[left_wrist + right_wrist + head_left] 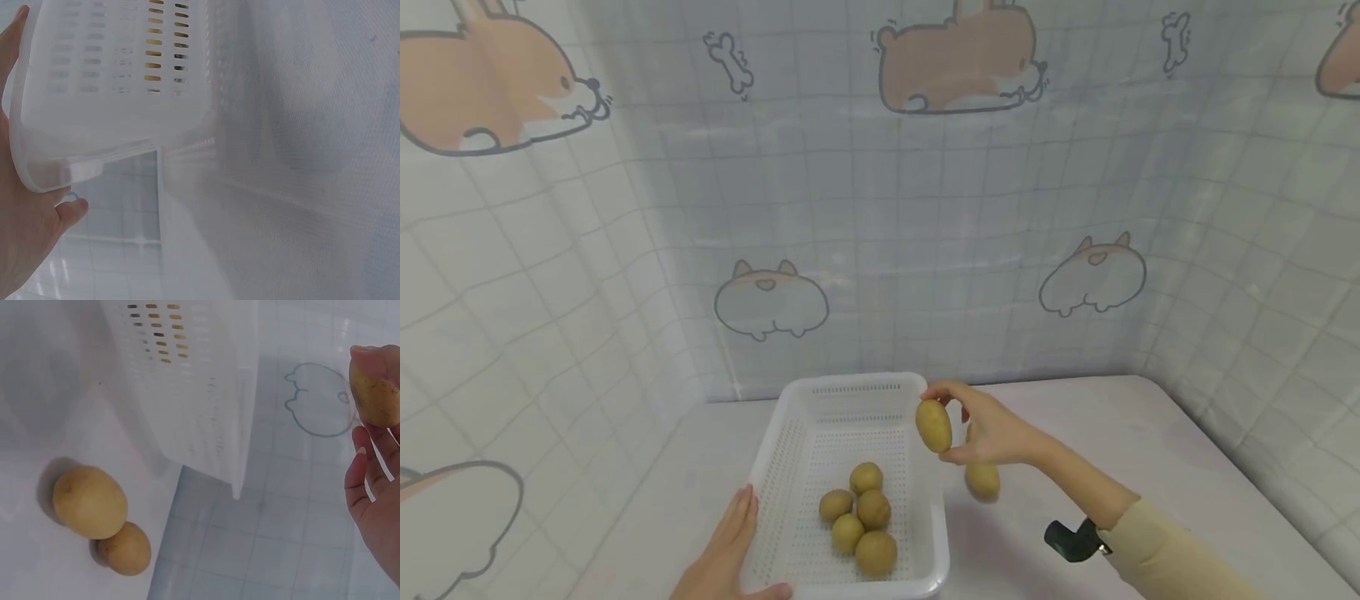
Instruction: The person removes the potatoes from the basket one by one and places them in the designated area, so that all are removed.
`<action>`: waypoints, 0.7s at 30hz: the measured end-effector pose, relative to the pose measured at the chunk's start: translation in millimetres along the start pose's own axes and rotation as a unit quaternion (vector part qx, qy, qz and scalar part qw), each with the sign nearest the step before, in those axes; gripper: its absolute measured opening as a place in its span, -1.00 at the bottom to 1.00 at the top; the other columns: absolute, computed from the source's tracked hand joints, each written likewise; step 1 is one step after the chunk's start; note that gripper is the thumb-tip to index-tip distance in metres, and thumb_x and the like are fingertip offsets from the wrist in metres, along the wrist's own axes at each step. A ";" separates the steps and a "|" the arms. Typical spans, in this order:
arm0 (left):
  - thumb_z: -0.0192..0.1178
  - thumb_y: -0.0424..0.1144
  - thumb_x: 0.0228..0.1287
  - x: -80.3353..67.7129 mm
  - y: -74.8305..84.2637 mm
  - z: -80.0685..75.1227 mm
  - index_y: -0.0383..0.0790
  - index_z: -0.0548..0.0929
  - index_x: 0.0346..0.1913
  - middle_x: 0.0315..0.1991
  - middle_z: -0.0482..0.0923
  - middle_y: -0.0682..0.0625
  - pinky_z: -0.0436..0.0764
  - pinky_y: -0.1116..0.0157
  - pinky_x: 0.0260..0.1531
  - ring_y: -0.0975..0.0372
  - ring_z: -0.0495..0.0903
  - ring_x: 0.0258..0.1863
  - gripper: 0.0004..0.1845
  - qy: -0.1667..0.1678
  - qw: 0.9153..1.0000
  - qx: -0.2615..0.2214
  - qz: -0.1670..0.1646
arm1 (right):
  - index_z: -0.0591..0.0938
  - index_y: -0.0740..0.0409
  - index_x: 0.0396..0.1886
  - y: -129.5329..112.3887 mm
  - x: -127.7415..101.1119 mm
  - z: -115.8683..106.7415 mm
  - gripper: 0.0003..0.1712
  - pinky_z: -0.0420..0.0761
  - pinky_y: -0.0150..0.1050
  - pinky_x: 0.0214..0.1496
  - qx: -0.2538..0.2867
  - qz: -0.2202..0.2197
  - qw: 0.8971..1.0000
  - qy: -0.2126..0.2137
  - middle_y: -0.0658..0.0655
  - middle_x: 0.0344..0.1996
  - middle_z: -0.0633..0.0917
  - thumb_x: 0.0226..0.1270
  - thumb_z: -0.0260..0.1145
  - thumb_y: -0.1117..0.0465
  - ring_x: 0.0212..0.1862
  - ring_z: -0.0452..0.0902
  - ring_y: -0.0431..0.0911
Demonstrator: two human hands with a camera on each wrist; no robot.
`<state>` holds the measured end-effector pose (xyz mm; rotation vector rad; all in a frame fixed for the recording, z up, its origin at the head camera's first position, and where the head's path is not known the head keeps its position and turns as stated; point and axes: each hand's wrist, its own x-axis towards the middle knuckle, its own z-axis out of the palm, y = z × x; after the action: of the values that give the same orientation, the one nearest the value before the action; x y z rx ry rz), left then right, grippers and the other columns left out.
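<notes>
In the head view, my right hand (992, 427) pinches a yellow-brown potato (934, 426) between thumb and fingers, above the right rim of a white perforated plastic basket (934, 533). The right wrist view shows this held potato (375, 394) partly covered by the thumb. My left hand (727, 542) rests against the basket's near left corner, fingers extended along the left side and thumb spread along the near edge. Several potatoes (876, 552) lie grouped in the near half of the basket. Through its slots, the left wrist view shows only bits of yellow.
Two potatoes (90, 501) lie touching on the white table right of the basket; in the head view my right hand partly hides them. A dark device (1072, 540) is strapped at the right wrist. A tile-patterned curtain (925, 208) with cartoon dogs surrounds the table.
</notes>
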<state>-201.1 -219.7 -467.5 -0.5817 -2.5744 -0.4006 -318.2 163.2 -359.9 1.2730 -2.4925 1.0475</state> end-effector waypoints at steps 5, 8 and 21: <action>0.32 0.31 -0.31 -0.8 2.9 -2.5 -0.51 0.02 0.32 0.32 0.02 -0.34 -0.39 0.74 0.08 0.51 -0.49 0.30 0.27 -0.021 0.999 -0.012 -0.024 | 0.34 -0.12 0.13 5.3 -7.7 -2.6 -0.17 0.45 -0.21 -0.19 0.005 0.011 1.000 0.005 -0.24 -0.07 0.47 -0.23 0.50 0.20 -0.03 0.35 -0.24; 0.31 0.32 -0.30 -0.4 4.0 -3.0 -0.50 0.01 0.33 0.34 -0.01 -0.31 -0.39 0.74 0.08 0.50 -0.48 0.31 0.27 -0.026 0.999 -0.011 -0.029 | 0.35 -0.13 0.11 7.6 -11.2 -4.7 -0.18 0.45 -0.18 -0.19 0.007 0.015 1.000 0.009 -0.24 -0.08 0.48 -0.24 0.51 0.18 -0.03 0.35 -0.23; 0.34 0.30 -0.32 0.2 3.0 -0.9 -0.52 0.03 0.32 0.43 -0.23 -0.09 -0.37 0.71 0.11 0.45 -0.45 0.33 0.27 -0.005 1.000 -0.004 -0.010 | 0.39 0.03 0.05 1.1 -31.3 -14.8 -0.24 0.42 -0.19 -0.26 0.014 0.014 0.999 0.026 -0.12 -0.14 0.51 -0.26 0.49 0.33 -0.07 0.37 -0.17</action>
<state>-199.6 -217.4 -466.2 -0.5620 -2.5914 -0.4169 -301.9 193.6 -362.7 1.2054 -2.4736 1.1114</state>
